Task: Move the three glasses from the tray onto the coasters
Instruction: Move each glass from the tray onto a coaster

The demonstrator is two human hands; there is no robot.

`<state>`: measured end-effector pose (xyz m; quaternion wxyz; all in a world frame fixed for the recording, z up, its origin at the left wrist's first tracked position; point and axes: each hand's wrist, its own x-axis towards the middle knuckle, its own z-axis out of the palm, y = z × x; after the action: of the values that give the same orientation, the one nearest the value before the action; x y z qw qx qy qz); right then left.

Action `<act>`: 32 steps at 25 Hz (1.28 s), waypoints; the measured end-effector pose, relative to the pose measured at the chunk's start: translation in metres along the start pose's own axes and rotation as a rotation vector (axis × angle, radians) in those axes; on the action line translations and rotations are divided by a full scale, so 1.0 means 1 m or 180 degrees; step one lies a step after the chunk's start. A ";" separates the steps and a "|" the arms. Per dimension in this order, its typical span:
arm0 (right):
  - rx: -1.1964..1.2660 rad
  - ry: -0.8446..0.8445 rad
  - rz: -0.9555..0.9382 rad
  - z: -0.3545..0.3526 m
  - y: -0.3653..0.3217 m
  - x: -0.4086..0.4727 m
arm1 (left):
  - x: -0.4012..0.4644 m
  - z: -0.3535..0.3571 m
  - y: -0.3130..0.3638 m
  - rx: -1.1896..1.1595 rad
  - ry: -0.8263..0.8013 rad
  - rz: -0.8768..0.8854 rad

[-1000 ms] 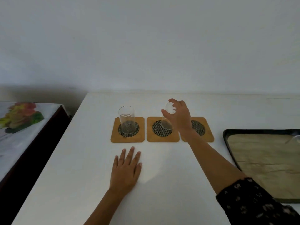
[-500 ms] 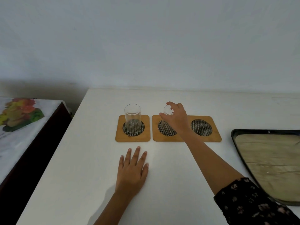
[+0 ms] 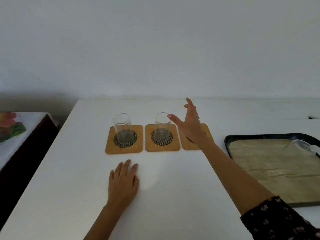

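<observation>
Head view, left to right. Side table at far left, floral cloth, not in play. White matte counter carries the rest.

Left coaster: square, rounded corners, wood-toned, dark mesh disc in the centre. Clear straight-walled glass upright on it. Done.

Left hand flat on the counter in front of the coasters, grip empty, fingers extended.

Middle coaster, same build, second glass upright on its disc. Done.

Right hand over the third coaster, grip wide, fingers splayed, holding nothing; thumb tip just beside the second glass's rim, contact can't be told. Third coaster bare where visible, mostly hidden by the hand.

Tray at right: dark raised rim, rounded corners, tan liner with a wood-like grain. Third glass is on it at the frame edge, distorted, looks tilted or lying down, can't confirm.

Status: two of three placed. Left: fetch the third glass, set it on the third coaster.
</observation>
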<state>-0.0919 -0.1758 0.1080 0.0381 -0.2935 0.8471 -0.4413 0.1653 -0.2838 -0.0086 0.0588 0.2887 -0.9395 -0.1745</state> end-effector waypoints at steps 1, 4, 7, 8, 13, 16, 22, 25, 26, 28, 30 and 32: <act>-0.0033 0.0079 -0.0003 -0.016 0.007 -0.003 | -0.001 0.000 0.005 -0.0043 0.0065 -0.0054; -0.0398 0.0515 0.0050 -0.075 0.034 -0.011 | -0.005 0.007 0.029 -0.0092 0.0105 0.0063; -0.0954 0.0952 0.0242 -0.148 0.071 -0.017 | 0.002 0.020 0.060 0.0019 -0.0073 0.0376; -0.1107 0.1077 0.0386 -0.172 0.084 -0.021 | 0.007 0.022 0.071 0.0039 -0.0072 0.0469; -0.1711 0.1046 0.1632 -0.275 0.156 -0.059 | 0.019 0.035 0.113 0.0036 -0.0076 0.0847; -0.1280 0.0465 0.2009 -0.302 0.191 -0.087 | 0.015 0.047 0.118 0.0086 -0.0131 0.0789; -0.0331 0.0520 0.1685 -0.296 0.215 -0.113 | 0.014 0.053 0.115 0.0042 -0.0125 0.0755; -0.0342 0.0999 0.1603 -0.289 0.218 -0.114 | 0.014 0.054 0.115 0.0002 -0.0121 0.0748; -0.0315 0.1132 0.1581 -0.288 0.215 -0.112 | 0.014 0.055 0.114 -0.0009 -0.0125 0.0741; -0.0176 0.1359 0.1519 -0.286 0.202 -0.101 | 0.016 0.056 0.114 -0.0020 -0.0123 0.0732; -0.0176 0.1490 0.1346 -0.280 0.183 -0.079 | 0.017 0.057 0.113 0.0012 -0.0116 0.0735; -0.0185 0.1503 0.1030 -0.264 0.159 -0.053 | 0.017 0.058 0.113 0.0022 -0.0093 0.0756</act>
<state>-0.2074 0.1135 0.1361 -0.0986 -0.0447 0.8807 -0.4612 0.0804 -0.1889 -0.0215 0.0643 0.1730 -0.9685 -0.1672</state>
